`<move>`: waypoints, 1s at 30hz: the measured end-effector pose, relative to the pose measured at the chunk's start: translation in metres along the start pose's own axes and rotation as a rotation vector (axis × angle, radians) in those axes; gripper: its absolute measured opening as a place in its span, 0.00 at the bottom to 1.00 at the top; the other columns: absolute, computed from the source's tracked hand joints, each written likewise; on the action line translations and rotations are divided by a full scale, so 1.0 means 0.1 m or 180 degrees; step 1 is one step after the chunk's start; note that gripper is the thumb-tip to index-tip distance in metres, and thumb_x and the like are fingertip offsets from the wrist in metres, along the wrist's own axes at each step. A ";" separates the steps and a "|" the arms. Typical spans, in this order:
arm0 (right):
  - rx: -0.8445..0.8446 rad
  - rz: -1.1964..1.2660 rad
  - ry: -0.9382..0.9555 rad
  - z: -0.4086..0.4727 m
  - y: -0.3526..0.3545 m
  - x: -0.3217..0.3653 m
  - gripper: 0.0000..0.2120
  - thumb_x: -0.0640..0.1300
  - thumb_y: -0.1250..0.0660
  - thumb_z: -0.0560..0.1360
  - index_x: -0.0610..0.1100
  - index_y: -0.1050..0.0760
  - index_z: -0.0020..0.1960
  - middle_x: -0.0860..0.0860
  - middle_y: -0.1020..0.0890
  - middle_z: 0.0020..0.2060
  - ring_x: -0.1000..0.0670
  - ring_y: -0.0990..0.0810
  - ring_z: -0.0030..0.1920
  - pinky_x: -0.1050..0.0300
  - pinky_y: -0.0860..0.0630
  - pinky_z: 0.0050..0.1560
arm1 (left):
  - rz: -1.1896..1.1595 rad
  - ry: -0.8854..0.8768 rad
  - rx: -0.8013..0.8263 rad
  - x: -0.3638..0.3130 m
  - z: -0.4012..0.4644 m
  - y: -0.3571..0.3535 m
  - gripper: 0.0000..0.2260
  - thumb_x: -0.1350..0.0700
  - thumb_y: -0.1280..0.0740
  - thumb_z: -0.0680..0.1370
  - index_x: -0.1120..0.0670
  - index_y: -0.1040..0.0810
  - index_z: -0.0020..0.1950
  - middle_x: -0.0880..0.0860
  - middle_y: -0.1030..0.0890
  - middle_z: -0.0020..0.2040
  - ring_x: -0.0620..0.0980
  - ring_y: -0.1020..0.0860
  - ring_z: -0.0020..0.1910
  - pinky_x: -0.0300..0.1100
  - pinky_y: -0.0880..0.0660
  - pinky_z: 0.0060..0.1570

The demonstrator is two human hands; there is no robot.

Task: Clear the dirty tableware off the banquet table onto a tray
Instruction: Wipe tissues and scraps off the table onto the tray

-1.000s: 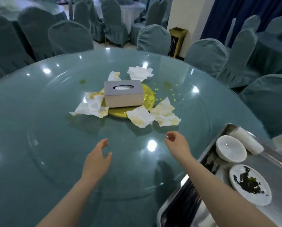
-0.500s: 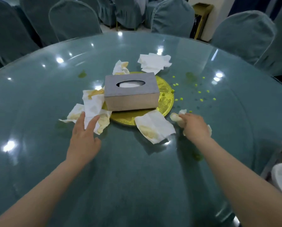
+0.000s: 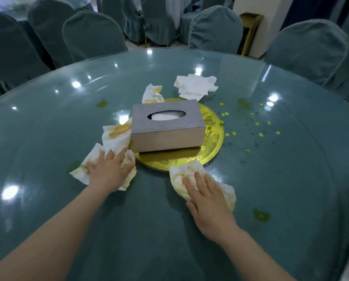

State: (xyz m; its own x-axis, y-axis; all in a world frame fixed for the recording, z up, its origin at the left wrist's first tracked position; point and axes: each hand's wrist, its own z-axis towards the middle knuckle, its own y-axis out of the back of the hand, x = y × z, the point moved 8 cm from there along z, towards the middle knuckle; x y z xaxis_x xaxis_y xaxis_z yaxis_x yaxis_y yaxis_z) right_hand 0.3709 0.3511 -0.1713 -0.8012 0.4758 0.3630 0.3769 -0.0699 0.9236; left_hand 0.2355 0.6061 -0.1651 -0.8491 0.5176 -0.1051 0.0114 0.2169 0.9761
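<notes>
A grey tissue box [image 3: 166, 125] stands on a gold plate [image 3: 212, 138] in the middle of the round glass table [image 3: 48, 128]. Stained white napkins lie around it. My left hand [image 3: 108, 169] lies flat with straight fingers on the soiled napkins [image 3: 114, 136] left of the plate. My right hand [image 3: 208, 201] presses flat on another stained napkin [image 3: 181, 173] in front of the plate. Two more napkins lie behind the box, one crumpled [image 3: 152, 93] and one flatter [image 3: 195, 87]. The tray is out of view.
Small green crumbs [image 3: 256, 124] and green smears [image 3: 261, 215] dot the glass right of the plate, with another smear [image 3: 102, 102] at the left. Covered chairs [image 3: 93, 35] ring the table's far side. A gold stand [image 3: 249, 31] sits by a white pillar.
Both hands reached forward from the near table to the napkins. The left hand now covers the left pile; the right hand has dragged its napkins nearer and pressed flat on them. The tray left view.
</notes>
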 end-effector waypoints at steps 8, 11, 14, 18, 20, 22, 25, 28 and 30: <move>0.0092 0.0425 -0.0149 -0.25 0.10 0.07 0.36 0.27 0.49 0.75 0.51 0.50 0.78 0.55 0.53 0.78 0.54 0.59 0.77 0.63 0.56 0.72 | -0.0125 -0.0233 -0.0352 0.18 -0.88 -0.02 0.22 0.60 0.45 0.81 0.40 0.34 0.72 0.48 0.22 0.55 0.46 0.25 0.42 0.38 0.32 0.38; 0.0149 0.0571 -0.0061 -0.53 0.03 0.26 0.39 0.26 0.49 0.73 0.52 0.49 0.78 0.57 0.53 0.78 0.56 0.59 0.77 0.66 0.58 0.70 | -0.0384 -0.0308 0.0006 0.18 -1.29 -0.10 0.21 0.59 0.45 0.79 0.38 0.29 0.66 0.47 0.22 0.47 0.46 0.25 0.40 0.37 0.31 0.36; 0.0237 0.0790 0.0026 -0.87 -0.08 0.47 0.37 0.25 0.48 0.73 0.53 0.42 0.76 0.57 0.47 0.77 0.57 0.53 0.77 0.70 0.57 0.68 | -0.0325 -0.0440 -0.0077 0.09 -1.68 0.00 0.22 0.61 0.43 0.75 0.41 0.24 0.63 0.50 0.18 0.53 0.52 0.22 0.50 0.40 0.30 0.42; -0.0035 0.1195 -0.0120 -1.26 0.13 0.61 0.33 0.25 0.46 0.72 0.51 0.28 0.69 0.56 0.34 0.72 0.54 0.35 0.72 0.82 0.51 0.61 | -0.0888 -0.0384 -0.0539 0.10 -2.26 0.36 0.22 0.67 0.39 0.73 0.48 0.19 0.60 0.52 0.18 0.58 0.55 0.21 0.55 0.42 0.29 0.50; -0.0356 0.1415 -0.0198 -1.51 0.34 0.61 0.31 0.24 0.45 0.72 0.48 0.25 0.67 0.53 0.30 0.70 0.55 0.31 0.68 0.86 0.50 0.57 | -0.1105 -0.0502 -0.0722 -0.01 -2.61 0.52 0.21 0.68 0.39 0.73 0.49 0.18 0.58 0.52 0.17 0.55 0.54 0.20 0.51 0.39 0.31 0.45; -0.0693 0.1454 -0.0247 -1.81 0.53 0.58 0.28 0.25 0.44 0.73 0.45 0.24 0.65 0.52 0.28 0.68 0.53 0.30 0.67 0.85 0.49 0.57 | -0.1337 -0.0722 -0.0793 -0.22 -2.97 0.62 0.21 0.69 0.38 0.73 0.50 0.17 0.56 0.50 0.16 0.51 0.52 0.19 0.47 0.35 0.33 0.42; -0.1045 0.1427 -0.0302 -2.31 0.74 0.45 0.25 0.25 0.44 0.74 0.42 0.24 0.66 0.50 0.28 0.68 0.52 0.30 0.68 0.84 0.48 0.60 | -0.1557 -0.1149 -0.0909 -0.63 -3.46 0.73 0.19 0.71 0.35 0.71 0.52 0.16 0.53 0.50 0.15 0.49 0.51 0.18 0.45 0.32 0.33 0.42; -0.1359 0.1423 -0.0488 -2.90 0.91 0.15 0.24 0.26 0.43 0.75 0.44 0.23 0.65 0.52 0.28 0.67 0.56 0.31 0.66 0.79 0.46 0.64 | -0.1825 -0.1538 -0.0858 -1.05 -3.87 0.71 0.18 0.73 0.34 0.68 0.55 0.15 0.50 0.50 0.15 0.48 0.52 0.18 0.45 0.27 0.34 0.45; -0.1598 0.1398 -0.0686 -3.32 0.98 -0.12 0.24 0.26 0.42 0.75 0.47 0.22 0.64 0.55 0.28 0.66 0.57 0.30 0.65 0.72 0.41 0.67 | -0.2022 -0.1635 -0.0725 -1.30 -4.09 0.62 0.20 0.72 0.35 0.69 0.54 0.16 0.53 0.50 0.16 0.51 0.51 0.19 0.48 0.28 0.34 0.48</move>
State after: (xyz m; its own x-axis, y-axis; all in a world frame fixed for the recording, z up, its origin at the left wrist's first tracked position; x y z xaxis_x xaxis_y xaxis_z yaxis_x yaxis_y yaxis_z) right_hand 0.2627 0.0473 -0.0442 -0.4942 0.4704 0.7311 0.3428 -0.6674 0.6611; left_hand 0.1310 0.2138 -0.0128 -0.3123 0.6775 -0.6659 -0.5401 0.4500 0.7111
